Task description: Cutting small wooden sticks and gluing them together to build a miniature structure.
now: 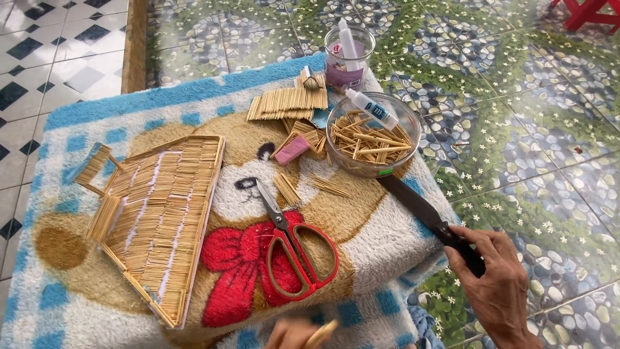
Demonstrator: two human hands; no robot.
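Patterned floor tiles with pebbles and small flowers spread out around a low surface covered by a fluffy blue-and-cream blanket (84, 110) with a bear and a red bow on it. My right hand (497, 284) hangs just off the blanket's right edge, closed around the dark handle of a long knife (426, 213). Its blade runs on a diagonal from my grip up and to the left, crossing the right edge of the blanket, with the tip going under or against the glass bowl (373, 132) of short sticks near the far right corner. So the knife's long axis points away from me toward that bowl, and the right hand is the one on it. My left hand (294, 335) sits at the near edge, barely in view, with a thin stick (321, 333) at its fingers; whether they pinch it I cannot tell. The two hands are well apart. Between them, near the middle of the blanket, lie red-handled scissors (294, 249), blades closed and pointing away from me. A flat panel of glued sticks (161, 220) fills the left side, and a small glue bottle (371, 108) rests across the bowl's rim.
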